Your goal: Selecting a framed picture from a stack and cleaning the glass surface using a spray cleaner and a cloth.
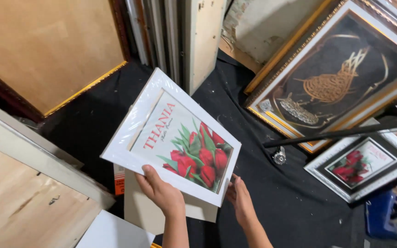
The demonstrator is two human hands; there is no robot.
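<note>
The person is holding a white frame [171, 136] with a picture of red tulips tilted above the black cloth floor [263, 183]; the left hand [161, 190] is gripping its lower edge and the right hand [240, 197] is supporting the corner from below (so the glossy plastic wrapping is facing up); a gilt ornate frame [334, 76] is leaning nearby.
</note>
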